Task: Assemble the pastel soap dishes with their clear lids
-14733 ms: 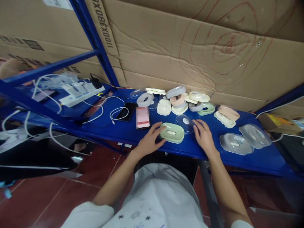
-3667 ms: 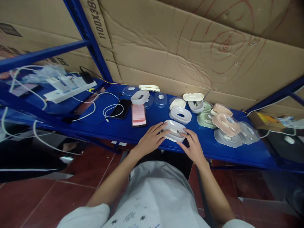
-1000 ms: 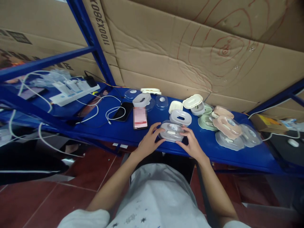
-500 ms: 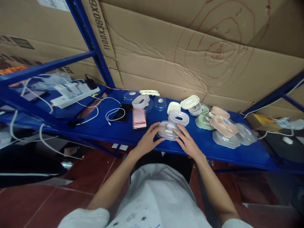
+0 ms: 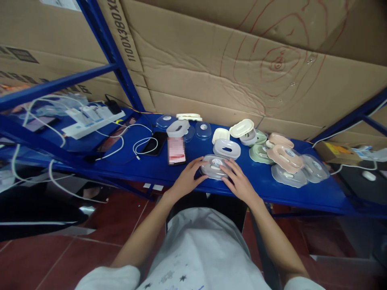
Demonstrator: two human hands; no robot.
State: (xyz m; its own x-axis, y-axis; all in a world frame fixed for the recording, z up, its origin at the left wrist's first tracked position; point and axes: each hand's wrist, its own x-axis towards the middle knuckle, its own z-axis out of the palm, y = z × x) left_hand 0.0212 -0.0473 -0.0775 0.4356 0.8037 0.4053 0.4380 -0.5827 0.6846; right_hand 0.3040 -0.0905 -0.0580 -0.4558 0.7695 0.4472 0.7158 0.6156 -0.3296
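A clear oval plastic lid (image 5: 214, 172) with a round sticker and a small white bar in its middle lies near the front edge of the blue shelf. My left hand (image 5: 189, 177) grips its left end, thumb in front and fingers behind. At the right end, my right hand (image 5: 238, 180) holds it with the fingers over the top. Whether another part sits under the lid is hard to tell. Just behind it is a pale grey oval dish (image 5: 219, 148) with a slot in its middle, and a cream oval piece (image 5: 221, 134) lies farther back.
To the left are a lit phone (image 5: 177, 152), a dark phone (image 5: 155, 143) with a white cable, and a power strip (image 5: 90, 124). Green dishes (image 5: 259, 154), peach pieces (image 5: 286, 158) and clear lids (image 5: 316, 169) overlap at right. Cardboard (image 5: 187, 68) walls the back; a blue post (image 5: 104, 38) stands left.
Both hands stay on the clear lid with hardly any movement. The camera view has shifted slightly.
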